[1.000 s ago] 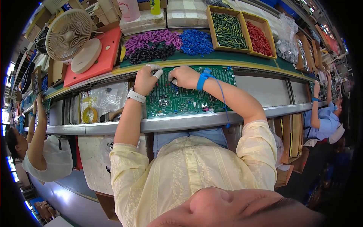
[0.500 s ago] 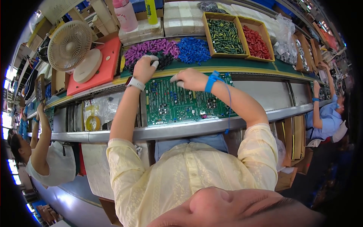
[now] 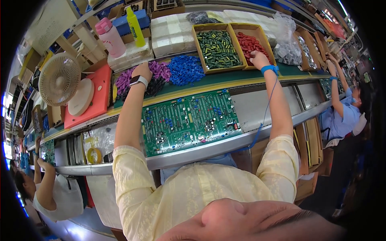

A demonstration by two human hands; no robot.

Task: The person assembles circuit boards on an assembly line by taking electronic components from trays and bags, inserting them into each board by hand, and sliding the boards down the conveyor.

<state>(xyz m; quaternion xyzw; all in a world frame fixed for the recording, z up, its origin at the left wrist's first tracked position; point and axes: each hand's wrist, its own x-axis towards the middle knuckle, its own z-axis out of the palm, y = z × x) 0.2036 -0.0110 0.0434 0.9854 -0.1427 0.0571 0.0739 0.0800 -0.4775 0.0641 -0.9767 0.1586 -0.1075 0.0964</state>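
Gone from above the green circuit board (image 3: 191,124), the right hand (image 3: 259,59) has swung out to the box of red parts since half a second ago, while the left hand (image 3: 142,72) has edged farther over the purple parts (image 3: 159,70). Green and long, the tabletop (image 3: 225,77) runs beyond the board, bearing boxes and loose piles. The board lies flat nearer the worker, its front edge along a metal rail (image 3: 193,157), untouched by either hand; thin and crowded with components, it looks stiff but fragile, best taken by its bare edges. Side by side stand two shallow boxes, the green parts' box (image 3: 224,69) and the red parts' box (image 3: 267,40). Left of them spread the blue parts (image 3: 186,71), then the purple, with black parts (image 3: 155,89) in front. On the right hand, bent fingers dip close together among the red parts (image 3: 247,42); whether the grip has closed on one cannot be told. The left grip is hidden behind its own hand. Red and purple parts alike look light, firm and perhaps slippery, suiting a fingertip pinch across the sides.
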